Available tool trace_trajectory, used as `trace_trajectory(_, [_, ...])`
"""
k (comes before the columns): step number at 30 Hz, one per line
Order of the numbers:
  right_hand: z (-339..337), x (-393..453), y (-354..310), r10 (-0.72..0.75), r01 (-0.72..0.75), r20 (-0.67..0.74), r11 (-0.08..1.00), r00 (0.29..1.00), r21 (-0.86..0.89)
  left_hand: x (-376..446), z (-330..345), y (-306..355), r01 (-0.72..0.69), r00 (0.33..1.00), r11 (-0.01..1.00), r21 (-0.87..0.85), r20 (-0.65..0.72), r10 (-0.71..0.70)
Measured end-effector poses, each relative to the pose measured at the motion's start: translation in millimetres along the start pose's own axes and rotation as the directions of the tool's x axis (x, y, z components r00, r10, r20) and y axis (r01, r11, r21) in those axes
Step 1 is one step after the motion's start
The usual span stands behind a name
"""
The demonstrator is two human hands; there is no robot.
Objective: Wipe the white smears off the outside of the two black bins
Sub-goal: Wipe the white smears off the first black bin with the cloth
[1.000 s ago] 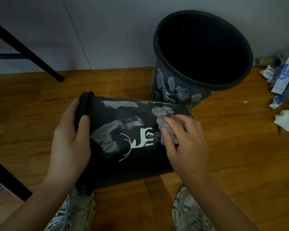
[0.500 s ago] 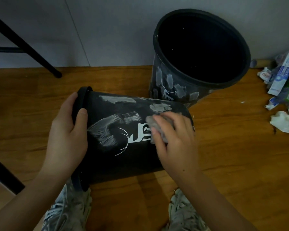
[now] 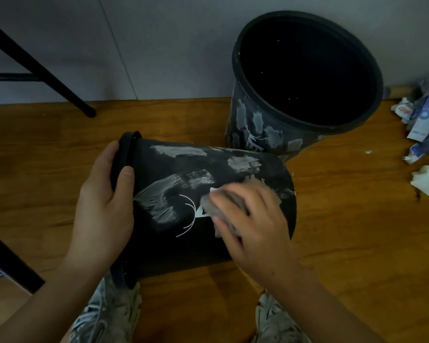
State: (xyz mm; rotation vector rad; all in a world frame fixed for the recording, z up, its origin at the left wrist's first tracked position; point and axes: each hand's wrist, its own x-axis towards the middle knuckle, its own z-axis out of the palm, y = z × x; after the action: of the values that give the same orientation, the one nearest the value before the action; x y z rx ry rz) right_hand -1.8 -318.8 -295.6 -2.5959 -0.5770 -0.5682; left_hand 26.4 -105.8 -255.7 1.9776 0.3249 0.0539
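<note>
A black bin (image 3: pixel 174 246) lies on its side on the wooden floor, rim to the left. White smears (image 3: pixel 159 201) streak its upper side beside a white deer print. My left hand (image 3: pixel 104 209) grips the rim, thumb on the outside wall. My right hand (image 3: pixel 253 219) presses a grey cloth (image 3: pixel 213 209) against the wall over the deer print, its fingers blurred. A second black bin (image 3: pixel 307 70) stands upright behind, by the wall, with white patches (image 3: pixel 258 125) on its front.
Black metal furniture legs (image 3: pixel 47 78) cross the upper left and lower left. Toothpaste tubes and crumpled tissues (image 3: pixel 426 134) litter the floor at the right edge. My two shoes (image 3: pixel 109 315) show at the bottom, under the lying bin.
My right hand has slid the cloth leftwards along the bin wall, now covering most of the deer print. My left hand keeps its grip on the rim.
</note>
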Motion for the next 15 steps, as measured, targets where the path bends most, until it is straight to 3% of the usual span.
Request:
trace_trajectory(2, [-1, -8, 5, -0.019, 0.019, -0.004, 1.0, 1.0, -0.006, -1, 0, 1, 0.009, 1.0, 1.0, -0.014, 0.003, -0.009])
trace_trajectory(7, [-2, 8, 16, 0.224, -0.227, -0.077, 0.974, 0.972, -0.028, 2, 1, 2, 0.012, 1.0, 1.0, -0.026, 0.011, -0.012])
trace_trajectory(13, [1, -11, -6, -0.041, 0.041, 0.011, 0.999, 0.999, 0.016, 0, 0, 1, 0.006, 1.0, 1.0, -0.025, 0.014, -0.006])
trace_trajectory(15, [-2, -17, 3, 0.002, -0.003, 0.0, 1.0, 1.0, -0.005, 0, 1, 3, 0.003, 1.0, 1.0, -0.021, 0.011, -0.003])
